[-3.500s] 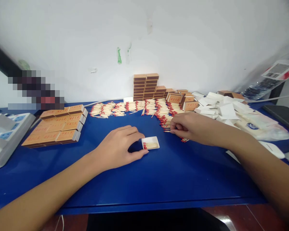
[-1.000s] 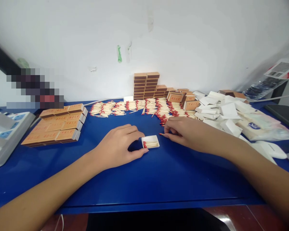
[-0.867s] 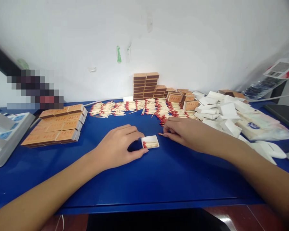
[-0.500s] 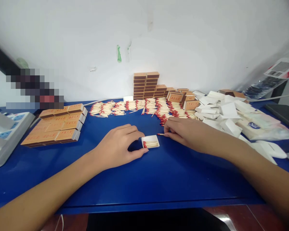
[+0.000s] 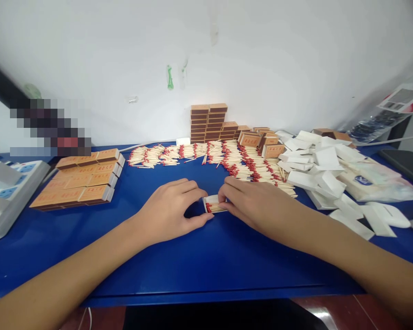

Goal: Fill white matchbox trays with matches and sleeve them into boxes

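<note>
At the middle of the blue bench (image 5: 192, 261), seen from the head camera, our left hand (image 5: 168, 211) curls round the nine o'clock end of a white tray (image 5: 210, 200). The thumb lies along its near edge and the fingers over its far corner, so the grip is clamped on it. We judge that this pins the light card so it cannot skate on the smooth top. A few red-tipped matches (image 5: 214, 209) lie in the tray, heads towards nine o'clock.

Our right hand (image 5: 254, 206) comes in from three o'clock and covers the tray's other end, fingertips bunched low over it. Whether that grip is closed on a match or only rests on the card we cannot tell, since the fingers hide it.

From the tray, a band of loose matches (image 5: 248, 165) runs from eleven to one o'clock, within reach of the right hand. A stack of brown sleeves (image 5: 208, 123) stands against the wall at twelve. Flat rows of closed matchboxes (image 5: 86, 178) lie at ten, near the left hand. A heap of empty white trays (image 5: 323, 169) lies at two, and a power strip (image 5: 7, 188) at nine.
</note>
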Available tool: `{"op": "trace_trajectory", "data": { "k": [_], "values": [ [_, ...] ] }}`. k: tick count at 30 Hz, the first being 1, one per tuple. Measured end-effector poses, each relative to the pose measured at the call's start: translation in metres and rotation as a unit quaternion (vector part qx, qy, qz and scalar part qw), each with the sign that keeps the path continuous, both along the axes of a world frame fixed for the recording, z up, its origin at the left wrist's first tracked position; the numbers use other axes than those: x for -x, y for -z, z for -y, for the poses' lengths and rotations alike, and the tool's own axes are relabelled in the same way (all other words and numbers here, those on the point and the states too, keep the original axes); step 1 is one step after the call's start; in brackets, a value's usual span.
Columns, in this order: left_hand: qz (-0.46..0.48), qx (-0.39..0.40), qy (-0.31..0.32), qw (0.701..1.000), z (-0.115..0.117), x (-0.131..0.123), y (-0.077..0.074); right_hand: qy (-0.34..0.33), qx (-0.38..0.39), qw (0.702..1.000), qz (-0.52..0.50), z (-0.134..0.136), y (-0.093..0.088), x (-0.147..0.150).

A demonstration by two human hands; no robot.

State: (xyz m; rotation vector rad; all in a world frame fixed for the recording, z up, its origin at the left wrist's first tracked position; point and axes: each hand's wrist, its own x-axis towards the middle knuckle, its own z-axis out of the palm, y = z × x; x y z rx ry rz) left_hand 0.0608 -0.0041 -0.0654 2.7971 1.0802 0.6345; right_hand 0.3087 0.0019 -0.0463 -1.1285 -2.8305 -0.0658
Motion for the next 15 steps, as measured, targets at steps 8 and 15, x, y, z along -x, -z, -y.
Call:
{"op": "trace_trajectory", "data": {
  "k": [8,15],
  "values": [
    [0.002,0.010,0.002,1.000,0.000,0.001,-0.001,-0.001,-0.019,0.999,-0.037,-0.008,0.001,-0.010],
    [0.004,0.024,-0.004,1.000,0.000,0.004,-0.003,0.046,0.017,0.997,-0.063,-0.051,-0.002,-0.056]
  ]
}}
